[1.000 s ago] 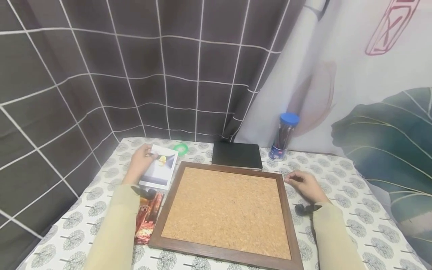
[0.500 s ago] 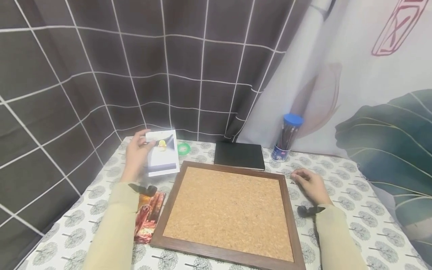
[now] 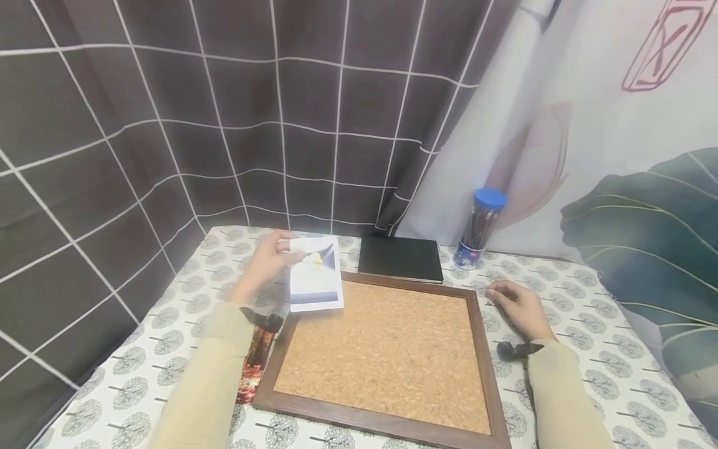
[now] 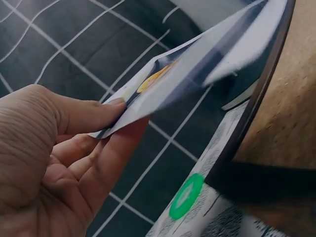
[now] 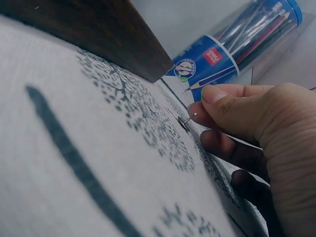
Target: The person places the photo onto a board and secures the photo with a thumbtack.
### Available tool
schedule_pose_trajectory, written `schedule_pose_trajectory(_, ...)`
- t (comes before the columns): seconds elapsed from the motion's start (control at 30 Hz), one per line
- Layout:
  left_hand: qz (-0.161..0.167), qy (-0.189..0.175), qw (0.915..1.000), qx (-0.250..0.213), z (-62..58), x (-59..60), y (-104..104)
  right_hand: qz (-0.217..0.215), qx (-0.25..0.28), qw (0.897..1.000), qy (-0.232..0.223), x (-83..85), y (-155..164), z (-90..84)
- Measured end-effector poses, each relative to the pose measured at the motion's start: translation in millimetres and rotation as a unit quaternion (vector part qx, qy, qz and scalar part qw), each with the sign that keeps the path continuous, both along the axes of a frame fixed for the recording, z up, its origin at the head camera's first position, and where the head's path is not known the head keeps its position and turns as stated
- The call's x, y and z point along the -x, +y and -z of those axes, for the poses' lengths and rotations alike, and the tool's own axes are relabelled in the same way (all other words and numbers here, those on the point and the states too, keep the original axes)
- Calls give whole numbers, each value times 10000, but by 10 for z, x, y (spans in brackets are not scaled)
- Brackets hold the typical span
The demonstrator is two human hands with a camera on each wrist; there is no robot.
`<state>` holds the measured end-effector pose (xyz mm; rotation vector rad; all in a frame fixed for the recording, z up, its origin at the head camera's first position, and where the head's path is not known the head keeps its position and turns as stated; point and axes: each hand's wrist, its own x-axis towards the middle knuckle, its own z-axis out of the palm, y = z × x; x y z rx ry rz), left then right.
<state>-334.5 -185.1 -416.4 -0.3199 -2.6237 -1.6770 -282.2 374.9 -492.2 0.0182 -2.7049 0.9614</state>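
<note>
My left hand [image 3: 266, 265] pinches one edge of a white-bordered photo [image 3: 314, 293] with a small yellow shape on it. Held up, the photo overlaps the upper left corner of the wood-framed corkboard [image 3: 387, 355]. In the left wrist view, the thumb lies on the photo's face and the fingers are behind it. My right hand [image 3: 521, 307] rests beside the frame's upper right corner, thumb and forefinger together. A small pin [image 5: 190, 118] with a dark head and thin metal shaft shows right at the forefinger's tip; I cannot tell whether the fingers grip it.
A reddish photo [image 3: 252, 374] lies left of the corkboard, partly under the left sleeve. Behind the board is a black notebook [image 3: 401, 257]. A blue-lidded pencil tub [image 3: 477, 231] stands at the back right. A green tape ring [image 4: 186, 196] lies near the frame.
My left hand has lifted the white-bordered photo from the table's left side and carried it right, over the board's corner. My right hand has shifted slightly away from the frame.
</note>
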Motion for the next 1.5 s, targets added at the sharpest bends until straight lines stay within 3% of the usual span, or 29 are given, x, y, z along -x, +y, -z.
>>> schedule_pose_trajectory(0.3, 684, -919, 9934, -10, 173, -110, 276, -10, -70, 10000, -30, -37, -12, -33)
schedule_pose_trajectory(0.47, 644, -738, 9940, 488, 218, -102, 335, 75, 10, 10000, 3, -40, -26, -45)
schedule_pose_trajectory(0.67, 696, -981, 9927, -8, 221, -92, 333, 12, -52, 10000, 16, -67, -44, -66)
schedule_pose_trajectory(0.97, 997, -929, 9905, -179, 228, -94, 363, -111, -10, 9999, 61, -62, -49, -60)
schedule_pose_trajectory(1.07, 929, -902, 9914, -195, 218, -95, 354, -273, 55, 9996, 95, -65, -60, -64)
schedule_pose_trajectory(1.2, 956, -855, 9917, 128, 222, -112, 376, -462, -42, 9987, 194, -43, -95, -88)
schedule_pose_trajectory(1.27, 1053, -588, 9912, 549, 235, -119, 415, -544, -167, 9978, 340, -15, -129, -136)
schedule_pose_trajectory(1.43, 1321, 193, 9734, 1861, 312, -129, 515, -787, -296, 9951, 524, -12, -389, -396)
schedule_pose_trajectory(1.5, 1366, 298, 9658, 2184, 342, -138, 525, -1003, -383, 9928, 532, -40, -594, -545)
